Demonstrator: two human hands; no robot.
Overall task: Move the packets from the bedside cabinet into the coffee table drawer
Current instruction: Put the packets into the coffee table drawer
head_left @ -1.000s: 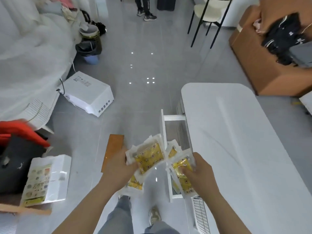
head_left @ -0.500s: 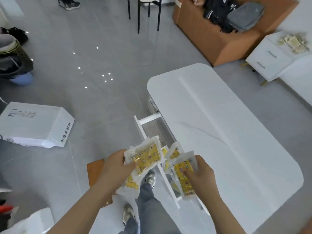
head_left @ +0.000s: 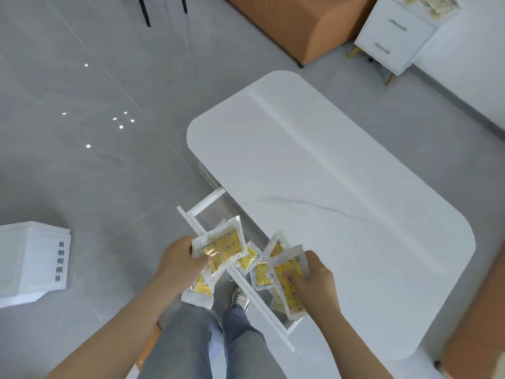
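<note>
Now, low in the middle of the frame, the left hand (head_left: 180, 262) grips a fan of packets (head_left: 224, 248) just outside the drawer (head_left: 209, 199) front. The right hand (head_left: 314, 280) pinches a second bunch (head_left: 287, 272), which has sunk over the open drawer since a moment ago. Nothing looks released yet. Beyond the white surface (head_left: 328, 173), upper right, the bedside cabinet (head_left: 393, 36) has come fully into sight, spare packets (head_left: 429, 4) still on it.

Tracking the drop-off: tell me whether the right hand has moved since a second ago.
No. The right hand still holds packets over the near end of the drawer; only the camera swung.
</note>
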